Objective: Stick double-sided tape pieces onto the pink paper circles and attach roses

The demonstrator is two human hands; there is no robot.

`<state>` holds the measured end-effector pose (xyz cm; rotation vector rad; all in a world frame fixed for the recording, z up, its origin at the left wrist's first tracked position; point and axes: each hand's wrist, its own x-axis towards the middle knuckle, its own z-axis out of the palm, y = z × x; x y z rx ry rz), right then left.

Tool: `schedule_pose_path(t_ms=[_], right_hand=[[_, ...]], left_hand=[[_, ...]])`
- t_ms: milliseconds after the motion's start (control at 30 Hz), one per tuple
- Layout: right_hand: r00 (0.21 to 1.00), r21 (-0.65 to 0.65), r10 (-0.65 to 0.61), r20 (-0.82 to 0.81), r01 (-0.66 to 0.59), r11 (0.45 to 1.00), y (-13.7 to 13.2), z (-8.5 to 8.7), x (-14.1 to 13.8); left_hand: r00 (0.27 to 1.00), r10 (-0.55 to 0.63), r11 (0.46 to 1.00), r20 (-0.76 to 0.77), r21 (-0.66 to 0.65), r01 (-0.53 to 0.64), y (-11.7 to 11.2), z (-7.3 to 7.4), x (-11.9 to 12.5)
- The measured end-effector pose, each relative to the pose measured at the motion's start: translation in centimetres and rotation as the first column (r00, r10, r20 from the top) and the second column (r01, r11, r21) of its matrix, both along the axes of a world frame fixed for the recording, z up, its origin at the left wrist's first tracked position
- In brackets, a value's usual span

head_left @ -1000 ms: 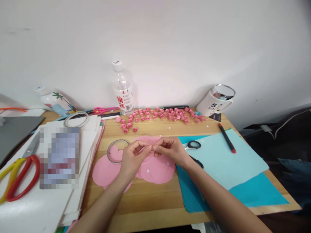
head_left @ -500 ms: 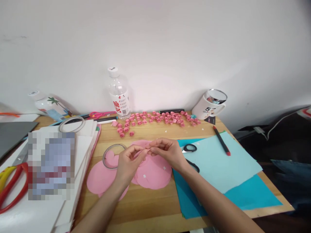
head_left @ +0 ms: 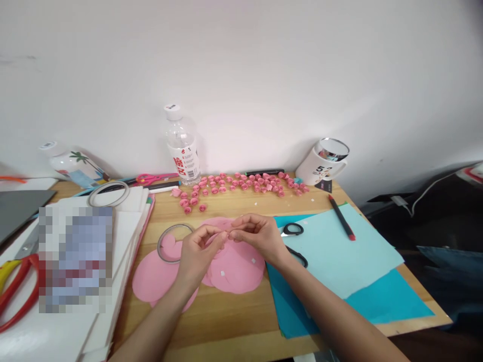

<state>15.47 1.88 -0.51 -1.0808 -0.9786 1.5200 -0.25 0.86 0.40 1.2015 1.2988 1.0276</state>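
A wooden table [head_left: 226, 322] stands against a pale wall [head_left: 245, 75]. Above the pink paper circles [head_left: 241, 276], the left hand [head_left: 199, 250] and right hand [head_left: 260, 236] pinch a tiny piece [head_left: 228, 233], mostly hidden by fingers bent nearly closed. Their tips almost touch. Behind the circles lie many little pink rolls [head_left: 245, 185].

Right at the meeting fingertips, left hand [head_left: 202, 246] and right hand [head_left: 258, 236] covered most of a small piece [head_left: 228, 233], too tiny to make out! Below, both forearms ran off the bottom edge, the left one masking part of the pink circles [head_left: 156, 276]. The right wrist side hid some of the black-handled scissors [head_left: 287, 232]. Far left, pixelation [head_left: 75, 259] blotted something out, and the red-and-yellow scissors [head_left: 32, 262] were cropped.
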Motion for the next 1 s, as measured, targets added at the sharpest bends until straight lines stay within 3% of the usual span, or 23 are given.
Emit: schedule_pose_path(t_ms=[333,1000], right_hand=[[1.0,0.056,-0.029,0.009,0.029,0.998,-0.09,-0.03,0.04],[0.997,0.023,-0.004,0.083,0.002,1.0,-0.33,-0.04,-0.13]], left_hand=[[1.0,0.015,1.0,0.017,-0.024,-0.015,-0.21,0.29,0.19],[0.999,0.045,0.999,0.015,-0.029,-0.044,-0.21,0.48,0.33]])
